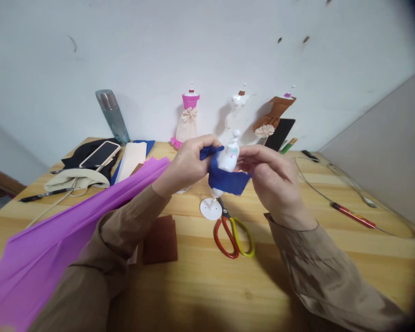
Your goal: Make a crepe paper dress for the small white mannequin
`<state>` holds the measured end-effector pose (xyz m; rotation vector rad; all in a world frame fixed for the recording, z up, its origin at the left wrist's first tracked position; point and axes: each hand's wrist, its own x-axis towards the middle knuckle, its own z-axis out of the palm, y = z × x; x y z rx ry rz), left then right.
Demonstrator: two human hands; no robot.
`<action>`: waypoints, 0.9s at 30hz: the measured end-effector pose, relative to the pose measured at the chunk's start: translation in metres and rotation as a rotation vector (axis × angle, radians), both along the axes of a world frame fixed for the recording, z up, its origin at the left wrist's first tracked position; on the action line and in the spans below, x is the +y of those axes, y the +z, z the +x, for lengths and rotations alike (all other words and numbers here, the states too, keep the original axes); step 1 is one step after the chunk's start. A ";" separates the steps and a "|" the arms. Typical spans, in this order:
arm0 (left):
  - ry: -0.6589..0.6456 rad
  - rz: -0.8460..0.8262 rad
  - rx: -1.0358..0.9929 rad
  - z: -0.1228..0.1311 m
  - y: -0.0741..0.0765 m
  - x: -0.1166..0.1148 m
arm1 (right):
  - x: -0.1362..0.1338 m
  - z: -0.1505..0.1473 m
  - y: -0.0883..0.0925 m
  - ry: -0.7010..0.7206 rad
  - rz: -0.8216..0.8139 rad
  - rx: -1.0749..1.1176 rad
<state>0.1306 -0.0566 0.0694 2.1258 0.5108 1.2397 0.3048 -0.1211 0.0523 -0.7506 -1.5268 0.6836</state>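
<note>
A small white mannequin (228, 159) stands tilted on its round base in front of me. A strip of blue crepe paper (228, 181) wraps around its body. My left hand (192, 159) is closed on one end of the strip, which bunches up by the fingers. On the other side my right hand (273, 177) pinches the strip's other end, with some fingers behind the mannequin. Just below the base lie scissors (232, 235) with one red and one yellow handle. The blade tips are hidden behind the base.
Dressed mannequins in pink (190, 101) and brown (280, 108) stand by the wall, with a bare one (235, 110) between. Purple crepe paper (86, 226) runs under my left arm, near brown paper (161, 238). A phone (100, 155), a bottle (113, 117) and a red corded tool (353, 215) lie around.
</note>
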 end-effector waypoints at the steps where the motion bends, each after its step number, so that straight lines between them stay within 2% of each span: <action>1: 0.026 0.024 -0.010 0.001 -0.002 -0.001 | 0.001 0.000 -0.001 0.007 -0.006 0.003; 6: 0.173 0.118 -0.013 0.004 -0.008 -0.006 | 0.003 -0.006 -0.005 -0.079 -0.021 -0.025; 10: 0.242 0.111 0.046 0.004 -0.006 -0.011 | 0.002 -0.010 -0.005 -0.048 -0.030 -0.084; 16: 0.251 0.013 0.190 -0.001 -0.002 -0.002 | 0.006 -0.007 -0.009 -0.050 0.010 -0.099; 20: 0.293 -0.067 0.310 -0.019 0.007 0.013 | 0.015 -0.002 -0.014 -0.063 -0.040 -0.016; 23: 0.369 -0.055 0.405 -0.039 0.015 0.022 | 0.023 0.000 -0.018 -0.026 -0.064 0.064; 25: 0.408 -0.051 0.483 -0.052 0.015 0.027 | 0.028 0.001 -0.020 0.006 -0.065 0.077; 27: 0.393 -0.078 0.569 -0.064 0.008 0.029 | 0.030 0.001 -0.021 0.017 -0.069 0.060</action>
